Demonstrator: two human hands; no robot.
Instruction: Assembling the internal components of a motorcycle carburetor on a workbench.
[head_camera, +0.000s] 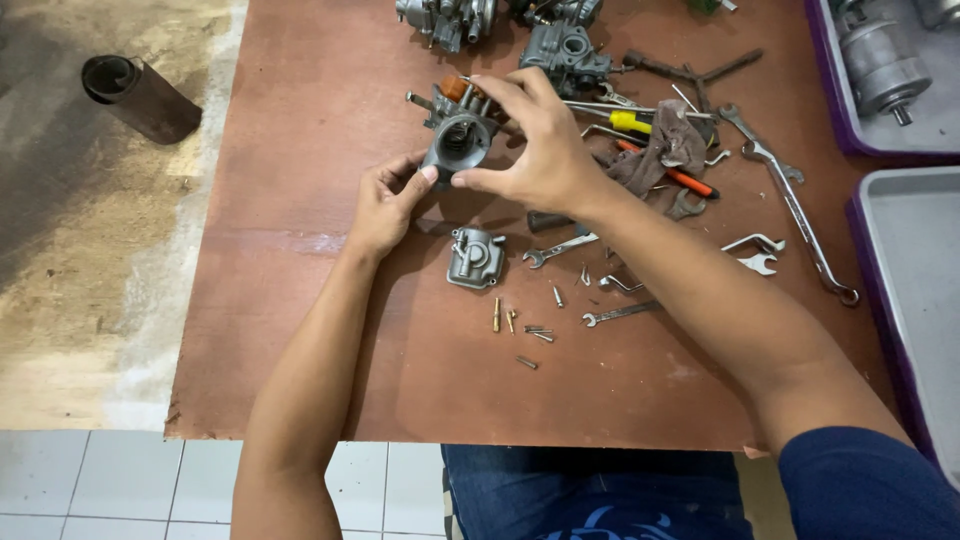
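Note:
Both my hands hold a grey metal carburetor body (457, 135) above the brown wooden table (300, 300). My left hand (385, 203) grips its lower left side with thumb and fingers. My right hand (535, 145) wraps over its right side, fingers reaching across the top near an orange part. Just below, a grey metal bowl cover (475, 257) lies on the table. Small brass jets and screws (510, 322) are scattered beneath it.
Several wrenches (790, 200), screwdrivers with yellow and orange handles (640, 125) and a grey rag (665, 150) lie to the right. More carburetors (565, 50) sit at the far edge. Grey trays (910, 270) stand at right. A dark cylinder (140, 95) lies on the floor.

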